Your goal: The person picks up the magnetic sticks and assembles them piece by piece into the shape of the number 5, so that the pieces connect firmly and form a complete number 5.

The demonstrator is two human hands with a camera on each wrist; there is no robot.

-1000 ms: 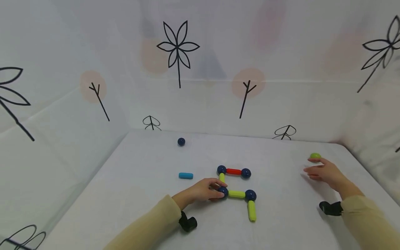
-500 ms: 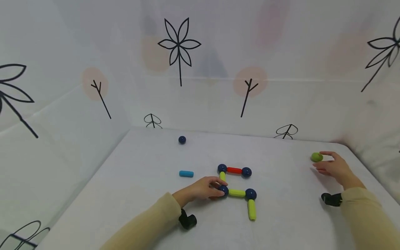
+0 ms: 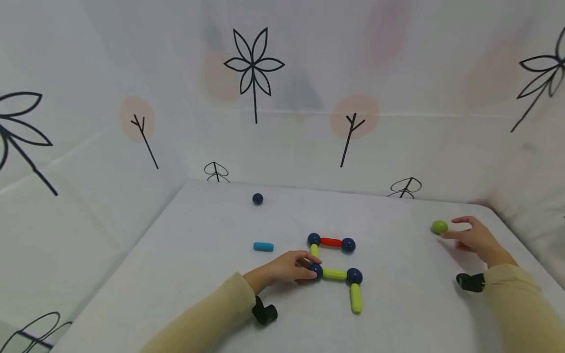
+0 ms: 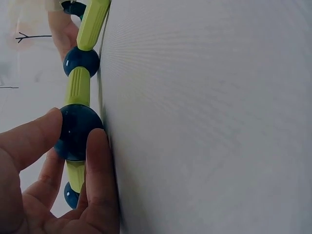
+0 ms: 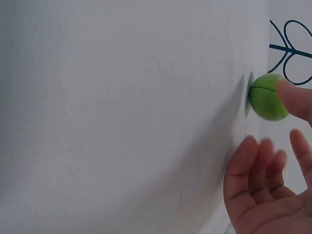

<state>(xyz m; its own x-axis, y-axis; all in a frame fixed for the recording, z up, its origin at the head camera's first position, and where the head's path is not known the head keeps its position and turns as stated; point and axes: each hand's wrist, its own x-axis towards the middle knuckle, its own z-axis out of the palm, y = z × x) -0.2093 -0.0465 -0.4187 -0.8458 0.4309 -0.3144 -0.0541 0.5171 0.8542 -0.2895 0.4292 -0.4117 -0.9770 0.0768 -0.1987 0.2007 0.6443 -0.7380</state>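
Note:
My left hand pinches a dark blue ball between thumb and fingers, at a corner of a ball-and-rod construction lying on the white table. From that ball a yellow-green rod runs right to another blue ball, where a second yellow-green rod points toward me. Behind, a short yellow-green rod leads to a blue ball, then a red rod and an end ball. At the far right, my right hand is beside a green ball, fingers spread and holding nothing.
A loose blue rod lies left of the construction, and a single dark blue ball sits near the table's back edge. White cloth walls with plant drawings enclose the table. Black wrist cameras hang under both sleeves.
The right hand has shifted right and drawn off the green ball, which has since rolled a little left and nearer. My left hand stays on the same dark blue ball.

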